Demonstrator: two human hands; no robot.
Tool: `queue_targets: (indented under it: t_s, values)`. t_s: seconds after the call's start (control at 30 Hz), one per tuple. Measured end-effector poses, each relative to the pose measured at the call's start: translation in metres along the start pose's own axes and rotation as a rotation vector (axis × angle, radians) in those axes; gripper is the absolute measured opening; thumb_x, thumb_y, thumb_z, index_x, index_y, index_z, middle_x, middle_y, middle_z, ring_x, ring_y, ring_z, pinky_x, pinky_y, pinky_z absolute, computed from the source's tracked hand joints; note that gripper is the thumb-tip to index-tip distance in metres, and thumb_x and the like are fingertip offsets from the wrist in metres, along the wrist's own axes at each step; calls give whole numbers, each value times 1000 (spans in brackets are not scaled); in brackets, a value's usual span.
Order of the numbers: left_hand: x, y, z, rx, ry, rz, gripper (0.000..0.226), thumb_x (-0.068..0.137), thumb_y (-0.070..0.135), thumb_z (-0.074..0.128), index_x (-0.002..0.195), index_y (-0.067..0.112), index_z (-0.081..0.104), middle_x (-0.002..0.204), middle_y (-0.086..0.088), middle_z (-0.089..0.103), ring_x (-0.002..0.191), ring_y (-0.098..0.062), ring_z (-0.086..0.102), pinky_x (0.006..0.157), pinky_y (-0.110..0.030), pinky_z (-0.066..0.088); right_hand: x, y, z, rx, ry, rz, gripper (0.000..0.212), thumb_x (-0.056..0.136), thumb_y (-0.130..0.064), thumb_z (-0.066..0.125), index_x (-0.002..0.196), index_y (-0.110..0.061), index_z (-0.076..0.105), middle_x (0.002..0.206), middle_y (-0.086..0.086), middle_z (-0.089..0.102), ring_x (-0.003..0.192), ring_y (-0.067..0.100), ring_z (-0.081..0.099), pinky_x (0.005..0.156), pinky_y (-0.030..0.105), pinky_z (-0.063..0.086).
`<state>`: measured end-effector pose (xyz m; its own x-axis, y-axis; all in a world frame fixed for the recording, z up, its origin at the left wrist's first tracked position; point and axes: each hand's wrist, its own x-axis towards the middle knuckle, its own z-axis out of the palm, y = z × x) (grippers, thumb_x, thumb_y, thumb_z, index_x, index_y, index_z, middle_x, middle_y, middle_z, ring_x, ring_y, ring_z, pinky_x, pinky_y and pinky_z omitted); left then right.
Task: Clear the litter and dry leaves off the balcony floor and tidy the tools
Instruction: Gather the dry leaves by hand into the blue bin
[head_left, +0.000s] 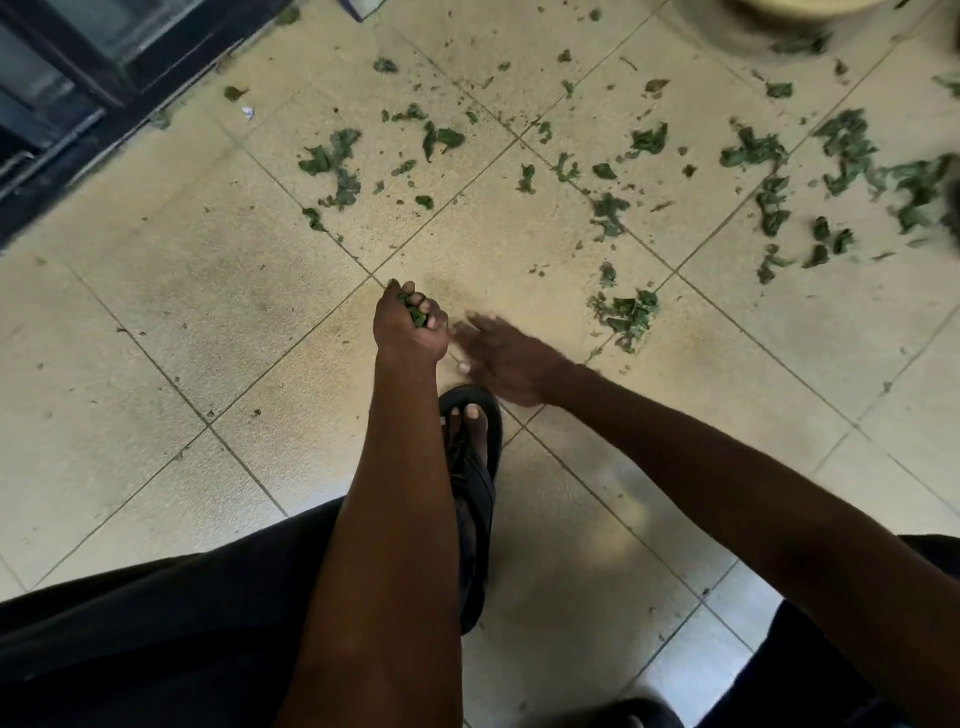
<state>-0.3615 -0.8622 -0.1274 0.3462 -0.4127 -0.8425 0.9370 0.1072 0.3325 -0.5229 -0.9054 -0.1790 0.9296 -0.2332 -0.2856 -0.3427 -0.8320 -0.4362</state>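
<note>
Green leaves lie scattered over the beige tiled floor (156, 312), mostly across the upper half and the right. My left hand (410, 325) is closed around a small bunch of leaves (414, 312) just above the floor at the centre. Right beside it, my right hand (501, 358) is blurred, palm down, fingers spread, with nothing in it. A small clump of leaves (626, 314) lies on the tile just right of my right hand. Larger heaps (852, 150) sit at the far right, and another patch (335, 166) lies up and to the left.
A dark door frame with glass (78, 93) runs along the upper left. My foot in a black sandal (470, 467) stands below my hands. A pale round container's base (779, 15) shows at the top right edge. A small white scrap (248, 112) lies near the frame.
</note>
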Motion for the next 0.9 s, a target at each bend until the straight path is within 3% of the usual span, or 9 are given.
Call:
queue_targets:
  t_s: [0.07, 0.23, 0.37, 0.43, 0.5, 0.57, 0.63, 0.77, 0.9]
  values:
    - [0, -5, 3, 0, -15, -9, 40, 106, 32, 37, 71, 16, 46, 42, 6, 41, 30, -10, 36, 32, -13, 23, 2, 6, 14, -144, -12, -47, 71, 100, -55, 5, 155, -10, 11, 162, 10, 11, 150, 28, 1, 122, 45, 6]
    - [-3, -20, 10, 39, -32, -32, 37, 106, 32, 38, 74, 15, 46, 42, 5, 42, 29, -10, 35, 32, -13, 23, -13, 54, -12, -173, 134, 411, 78, 97, -64, 0, 155, -12, -5, 163, 11, -8, 149, 25, -14, 120, 43, -9]
    - [-3, -29, 14, 62, -38, -49, 36, 106, 32, 38, 75, 15, 46, 42, 4, 43, 29, -10, 36, 33, -12, 24, -41, 94, -43, -148, 155, 684, 84, 94, -67, -3, 155, -9, -2, 163, 11, -7, 149, 24, -15, 121, 48, -8]
    - [-3, -36, 18, 69, -40, -56, 36, 106, 32, 38, 75, 15, 46, 42, 4, 43, 29, -10, 36, 34, -12, 23, -61, 85, -46, -153, 183, 587, 81, 96, -64, 9, 155, -9, 0, 163, 14, -3, 150, 28, -9, 121, 51, 0]
    - [-5, -44, 24, 84, -41, -72, 36, 106, 31, 38, 75, 15, 46, 43, 4, 43, 29, -11, 35, 34, -12, 23, -89, 59, -30, -177, 120, 304, 80, 97, -59, 28, 155, -11, 0, 162, 15, 3, 150, 28, -1, 122, 51, 6]
    - [-7, -52, 31, 95, -42, -79, 36, 106, 31, 39, 74, 14, 47, 46, 4, 42, 30, -11, 35, 34, -13, 23, -120, 33, 2, -226, -58, -27, 81, 96, -60, 28, 156, -12, 1, 162, 13, 5, 150, 27, 1, 122, 47, 4]
    - [-8, -58, 38, 114, -55, -88, 36, 106, 31, 39, 75, 15, 47, 48, 4, 41, 31, -10, 35, 34, -13, 23, -137, 30, 31, -312, -137, -200, 79, 98, -62, 25, 156, -10, 8, 162, 12, 9, 151, 26, 2, 122, 47, 7]
    - [-11, -67, 44, 158, -74, -100, 35, 105, 31, 40, 75, 15, 46, 45, 5, 42, 31, -9, 35, 33, -14, 23, -119, 71, 12, -289, 2, 171, 77, 99, -62, 20, 155, -12, 6, 162, 14, 7, 150, 29, 1, 122, 50, 8]
    - [-10, -71, 40, 172, -73, -108, 34, 105, 30, 40, 75, 15, 47, 43, 5, 43, 31, -8, 36, 33, -14, 24, -105, 118, -38, -233, 101, 530, 78, 97, -66, 5, 156, -15, -1, 163, 12, -3, 149, 29, -12, 120, 53, -5]
